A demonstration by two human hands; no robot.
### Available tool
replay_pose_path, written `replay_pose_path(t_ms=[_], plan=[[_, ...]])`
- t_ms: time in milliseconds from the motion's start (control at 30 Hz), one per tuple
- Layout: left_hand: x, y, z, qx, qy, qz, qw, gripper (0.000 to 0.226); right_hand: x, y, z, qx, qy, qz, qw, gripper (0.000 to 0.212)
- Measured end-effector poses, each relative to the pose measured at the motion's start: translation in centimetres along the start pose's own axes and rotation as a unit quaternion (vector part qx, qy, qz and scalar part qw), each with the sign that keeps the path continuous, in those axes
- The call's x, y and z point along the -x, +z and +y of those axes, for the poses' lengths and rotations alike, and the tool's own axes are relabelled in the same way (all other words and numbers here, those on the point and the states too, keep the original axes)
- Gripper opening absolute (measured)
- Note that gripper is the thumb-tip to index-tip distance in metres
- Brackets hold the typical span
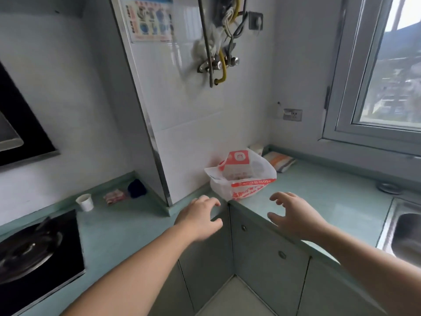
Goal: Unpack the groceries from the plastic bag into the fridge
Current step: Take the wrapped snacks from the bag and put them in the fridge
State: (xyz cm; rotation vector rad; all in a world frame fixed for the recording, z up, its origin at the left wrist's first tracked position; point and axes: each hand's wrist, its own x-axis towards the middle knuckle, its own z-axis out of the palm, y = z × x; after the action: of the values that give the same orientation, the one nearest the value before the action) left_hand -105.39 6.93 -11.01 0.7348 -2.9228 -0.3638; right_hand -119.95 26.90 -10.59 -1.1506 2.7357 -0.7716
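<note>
A white plastic bag with red print stands on the pale green counter in the inner corner, its mouth open, with pale items showing inside. My left hand hovers just in front of and left of the bag, fingers spread, holding nothing. My right hand is stretched out to the bag's right front, fingers apart and empty. Neither hand touches the bag. No fridge is in view.
A gas hob lies at the left, with a white cup, a red-and-white packet and a dark cloth behind it. A steel sink is at the right. A folded cloth lies behind the bag. Cabinet doors stand below.
</note>
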Motion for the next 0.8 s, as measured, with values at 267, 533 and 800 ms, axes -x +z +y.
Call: replay_pose_path(t_ms=[267,533,800], plan=[[-10.6,1.5,-1.2,-0.007,0.015,-0.008,1.0,0.045,-9.9,0.8,3.8,-0.029,0.016,-0.031,0.999,0.044],[-22.9,4.9,-5.5,0.072,0.036,-0.027,0.996,0.04,-20.5,4.0,4.4,-0.015,0.047,-0.053,0.997,0.037],[-32.6,9.5,-9.2,0.128,0.014,-0.086,0.988,0.036,-29.6,7.7,6.3,-0.03,0.091,-0.078,0.992,0.026]])
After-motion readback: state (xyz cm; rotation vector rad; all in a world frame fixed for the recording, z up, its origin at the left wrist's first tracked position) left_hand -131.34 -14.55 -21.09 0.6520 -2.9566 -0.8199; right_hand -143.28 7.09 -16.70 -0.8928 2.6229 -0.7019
